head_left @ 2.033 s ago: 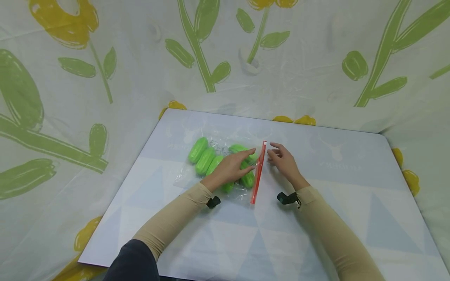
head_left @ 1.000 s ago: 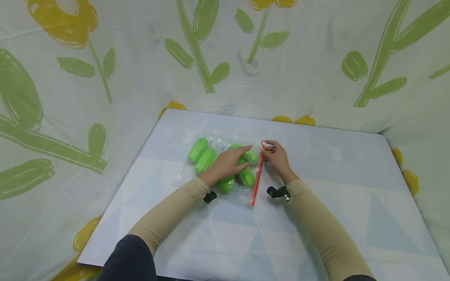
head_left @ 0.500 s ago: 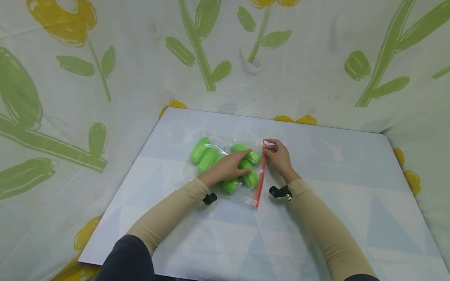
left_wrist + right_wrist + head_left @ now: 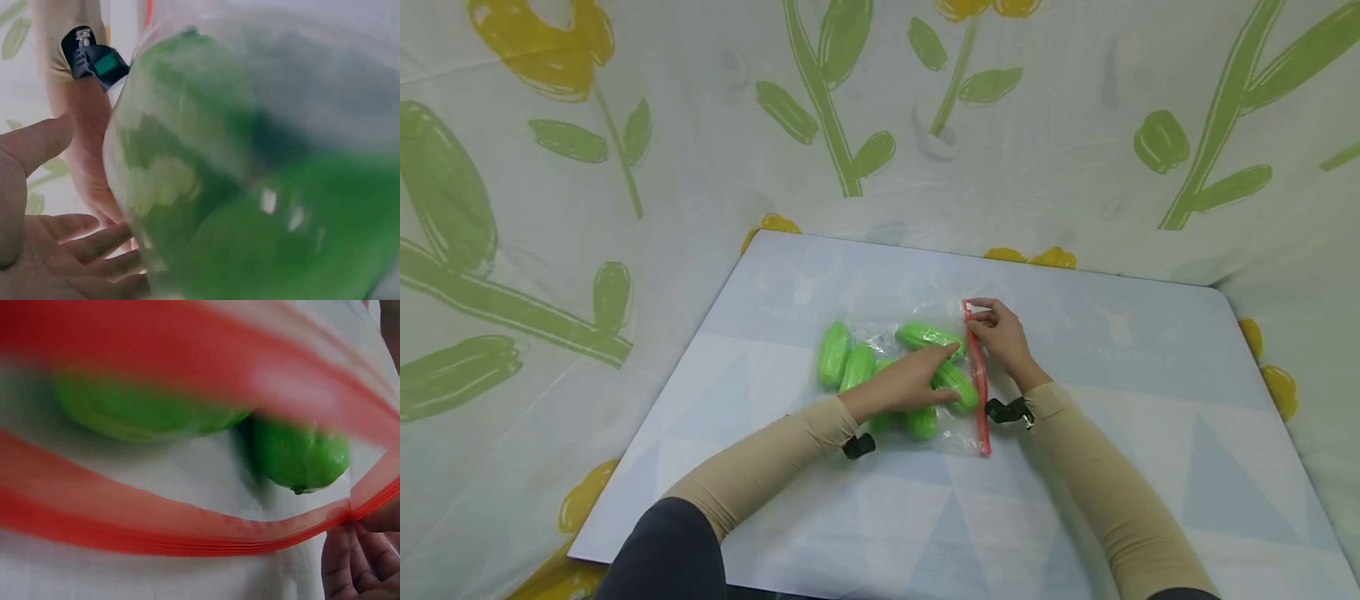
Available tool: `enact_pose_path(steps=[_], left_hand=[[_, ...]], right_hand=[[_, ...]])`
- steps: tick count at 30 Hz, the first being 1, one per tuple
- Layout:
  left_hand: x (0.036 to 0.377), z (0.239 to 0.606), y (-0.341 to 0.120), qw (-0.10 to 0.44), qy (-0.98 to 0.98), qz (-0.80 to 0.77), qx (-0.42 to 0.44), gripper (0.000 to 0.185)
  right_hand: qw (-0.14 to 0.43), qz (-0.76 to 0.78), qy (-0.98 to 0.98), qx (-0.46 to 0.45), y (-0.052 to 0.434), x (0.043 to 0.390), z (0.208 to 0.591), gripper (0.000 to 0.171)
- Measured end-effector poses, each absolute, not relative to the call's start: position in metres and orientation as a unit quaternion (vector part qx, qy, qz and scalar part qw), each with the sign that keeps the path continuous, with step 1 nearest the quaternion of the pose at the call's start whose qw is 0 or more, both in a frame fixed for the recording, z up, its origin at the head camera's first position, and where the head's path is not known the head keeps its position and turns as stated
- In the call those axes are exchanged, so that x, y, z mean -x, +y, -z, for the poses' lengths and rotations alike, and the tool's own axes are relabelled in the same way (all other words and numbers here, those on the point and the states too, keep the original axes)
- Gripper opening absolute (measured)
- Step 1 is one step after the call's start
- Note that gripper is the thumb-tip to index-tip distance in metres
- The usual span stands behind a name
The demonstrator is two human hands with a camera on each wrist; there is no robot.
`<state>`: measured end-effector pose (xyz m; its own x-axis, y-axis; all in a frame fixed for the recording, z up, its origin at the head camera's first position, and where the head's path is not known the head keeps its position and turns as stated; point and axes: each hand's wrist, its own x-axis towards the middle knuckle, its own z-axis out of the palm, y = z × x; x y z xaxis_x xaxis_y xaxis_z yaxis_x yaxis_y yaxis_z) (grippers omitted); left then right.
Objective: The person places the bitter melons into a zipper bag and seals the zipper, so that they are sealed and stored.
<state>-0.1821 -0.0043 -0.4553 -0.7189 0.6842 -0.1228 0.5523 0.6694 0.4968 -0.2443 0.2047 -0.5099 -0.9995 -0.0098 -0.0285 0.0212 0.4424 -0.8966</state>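
Observation:
A clear zip bag [image 4: 874, 335] holding several green cucumber-like pieces [image 4: 835, 363] lies on the pale blue table [image 4: 1112, 433]. My left hand [image 4: 917, 379] lies flat on top of the bag, fingers straight, pressing on the pieces. My right hand [image 4: 1004, 337] pinches the far end of the bag's red zip strip [image 4: 979, 392]. In the right wrist view the red zip strip [image 4: 156, 525] gapes apart, a green piece [image 4: 300, 456] shows inside, and my fingertips [image 4: 356, 562] grip its corner. The left wrist view is filled by a bagged green piece [image 4: 262, 206] beside my left palm [image 4: 37, 250].
A floral cloth [image 4: 625, 150] with green stems and yellow flowers rises behind and beside the table. The table's rounded right corner [image 4: 1221, 292] and its near left edge [image 4: 625, 533] are in view. Black wrist cameras [image 4: 1006, 410] sit on both forearms.
The bag has turned and slid toward me and to the right; the strip's near end swung right. My right hand went from apart to pinching the strip's far end. My left hand stayed on the bag.

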Motion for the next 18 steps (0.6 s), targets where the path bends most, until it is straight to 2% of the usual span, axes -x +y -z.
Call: enact_pose_path(steps=[7, 18], left_hand=[[0.195, 0.444, -0.005, 0.183, 0.896, -0.238, -0.326, 0.08], [0.247, 0.44, -0.012, 0.149, 0.91, -0.285, -0.261, 0.063]], right_hand=[[0.024, 0.539, 0.842, 0.01, 0.21, 0.245, 0.512, 0.043], [0.032, 0.572, 0.819, 0.011, 0.212, 0.242, 0.51, 0.044]])
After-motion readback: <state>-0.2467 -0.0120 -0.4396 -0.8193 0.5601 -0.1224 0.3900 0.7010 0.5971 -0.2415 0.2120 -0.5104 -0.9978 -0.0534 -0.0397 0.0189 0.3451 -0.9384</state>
